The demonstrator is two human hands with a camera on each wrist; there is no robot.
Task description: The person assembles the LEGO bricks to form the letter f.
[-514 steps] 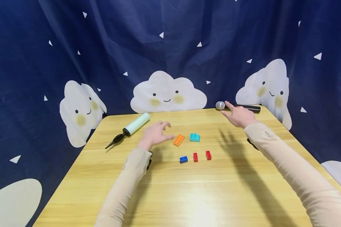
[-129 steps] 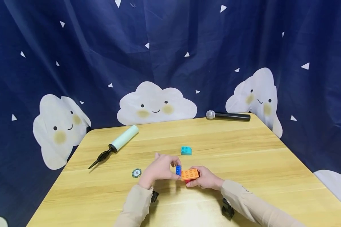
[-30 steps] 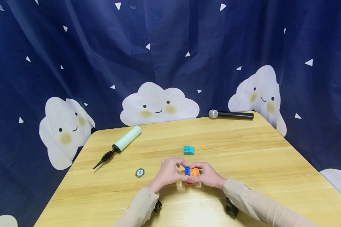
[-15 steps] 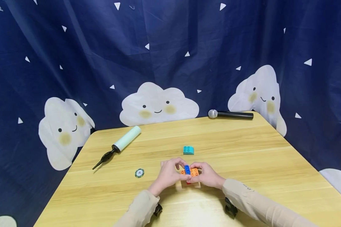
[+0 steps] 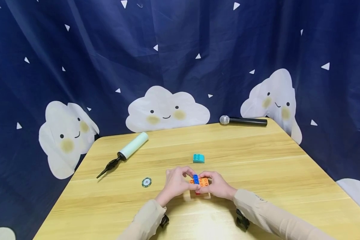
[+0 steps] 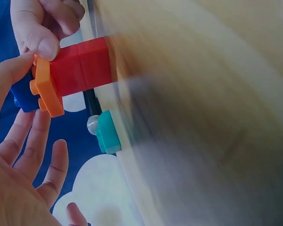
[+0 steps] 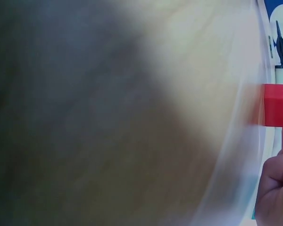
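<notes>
Near the middle of the table, my left hand (image 5: 177, 182) pinches a small blue toy brick (image 5: 196, 179) between thumb and fingers. The blue brick is on the studs of an orange brick (image 5: 204, 182), toward its left part. Two red bricks (image 6: 82, 66), one upon the other, form a column under the orange one, reaching down to the tabletop. My right hand (image 5: 218, 185) grips the orange brick from the right, its thumb at the edge by the upper red brick. A teal brick (image 5: 198, 158) with a curved side lies just beyond both hands.
A pale green hand pump (image 5: 134, 146) with a black nozzle lies at the back left. Left of my left hand is a green-and-white poker chip (image 5: 146, 182). A black microphone (image 5: 247, 121) rests along the table's back edge, before a dark blue curtain (image 5: 180, 43).
Long before, the bricks lay apart and my right hand was at the microphone. Later the blue brick was held beside the orange one; now it is on top. The last second shows little movement.
</notes>
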